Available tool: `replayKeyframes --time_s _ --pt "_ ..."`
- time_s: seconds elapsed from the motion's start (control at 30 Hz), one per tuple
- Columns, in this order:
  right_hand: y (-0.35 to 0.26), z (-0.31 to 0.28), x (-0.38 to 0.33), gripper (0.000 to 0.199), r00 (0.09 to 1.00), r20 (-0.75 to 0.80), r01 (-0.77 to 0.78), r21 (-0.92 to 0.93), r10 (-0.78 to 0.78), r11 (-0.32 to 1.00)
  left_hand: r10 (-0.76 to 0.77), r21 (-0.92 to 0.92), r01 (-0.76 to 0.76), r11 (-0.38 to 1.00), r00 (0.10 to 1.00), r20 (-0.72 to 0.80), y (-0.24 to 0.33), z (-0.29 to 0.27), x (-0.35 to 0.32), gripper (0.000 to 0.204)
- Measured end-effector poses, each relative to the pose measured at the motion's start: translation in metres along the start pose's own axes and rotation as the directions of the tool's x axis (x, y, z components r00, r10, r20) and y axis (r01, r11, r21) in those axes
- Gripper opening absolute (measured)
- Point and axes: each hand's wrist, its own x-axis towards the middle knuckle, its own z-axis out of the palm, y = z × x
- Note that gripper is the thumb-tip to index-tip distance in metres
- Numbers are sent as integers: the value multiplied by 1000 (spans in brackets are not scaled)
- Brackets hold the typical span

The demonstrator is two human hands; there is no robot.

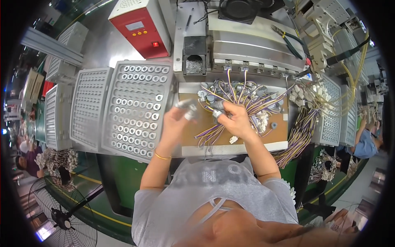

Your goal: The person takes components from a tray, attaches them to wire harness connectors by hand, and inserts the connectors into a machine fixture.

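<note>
Smeared by motion, my left hand [175,121] is raised between the grey tray [127,92] of ring-shaped metal parts and the brown work board [191,133]. Grey shows at its fingertips; whether it holds a part cannot be made out. My right hand [238,120] is over the board, thumb and fingers closed together, with grey coverings or parts at the tips. What lies between them is too small to name. Right around it spreads a bundle of purple, yellow and white wires [247,96] with white connectors and small grey cylindrical pieces.
A red and white control box [142,33] stands behind the tray. Beyond the board is a metal fixture [255,49] carrying green-handled pliers [290,43]. More wires [302,136] hang over the right edge. Another grey tray [88,107] is at left, a floor fan [63,218] lower left.
</note>
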Motion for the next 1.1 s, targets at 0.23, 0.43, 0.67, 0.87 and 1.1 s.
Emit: replayKeyframes --time_s 0.23,0.43,0.67,0.87,1.1 --pt "3 0 -5 3 983 4 -180 204 183 962 20 12 -21 1000 991 134 1 27 -8 33" --pt "5 -1 -7 3 987 8 -158 135 159 978 16 35 -25 999 973 230 6 31 -13 40" --pt "-12 -12 -6 5 998 43 57 -65 -54 996 197 200 -248 948 950 243 7 35 -13 31" --pt "-17 -1 -4 9 987 92 -141 118 131 983 13 34 -16 999 998 67 2 41 -8 19" --pt "-16 -15 -2 15 947 202 -313 424 248 850 -86 -298 149 943 973 215 -11 57 -6 26"
